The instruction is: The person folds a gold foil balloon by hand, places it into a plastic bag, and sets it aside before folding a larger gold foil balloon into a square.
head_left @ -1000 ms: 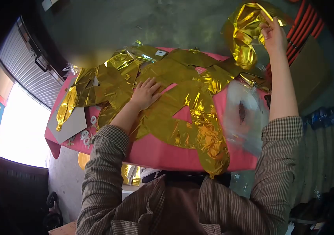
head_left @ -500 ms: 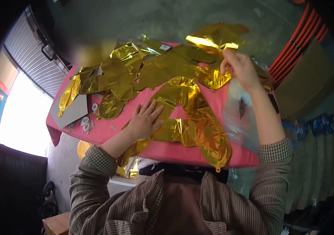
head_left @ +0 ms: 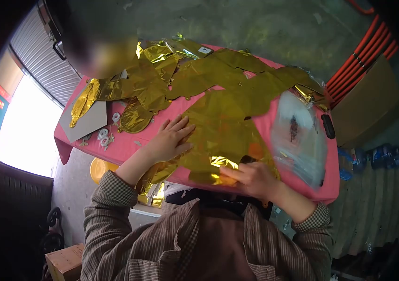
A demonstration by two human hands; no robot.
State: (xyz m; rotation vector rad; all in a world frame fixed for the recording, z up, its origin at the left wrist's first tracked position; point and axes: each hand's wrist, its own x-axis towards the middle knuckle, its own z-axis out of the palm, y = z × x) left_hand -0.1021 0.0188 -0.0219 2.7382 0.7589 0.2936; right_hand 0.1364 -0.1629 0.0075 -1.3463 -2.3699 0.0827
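Gold foil balloons (head_left: 223, 112), flat and uninflated, are spread across a table with a pink cloth (head_left: 265, 126). My left hand (head_left: 169, 140) lies flat with fingers spread on the left edge of the nearest foil. Near the front edge of the table, my right hand (head_left: 255, 178) is closed, thumb and fingers pinching the foil's near part. More gold foil (head_left: 136, 93) stretches to the left and back, beside a grey card (head_left: 87, 124) and white ribbon rolls (head_left: 103, 136).
A clear plastic bag (head_left: 297, 136) and a black object (head_left: 328, 126) are at the table's right. Beyond stand a cardboard box (head_left: 372, 98), red tubes (head_left: 358, 56) and blue bottles (head_left: 386, 152). A yellow bowl (head_left: 100, 169) and small box (head_left: 66, 262) are below left.
My right hand has come down from the back right to the front edge, and the foil it held up now lies flatter over the middle. My left hand stays pressed down.
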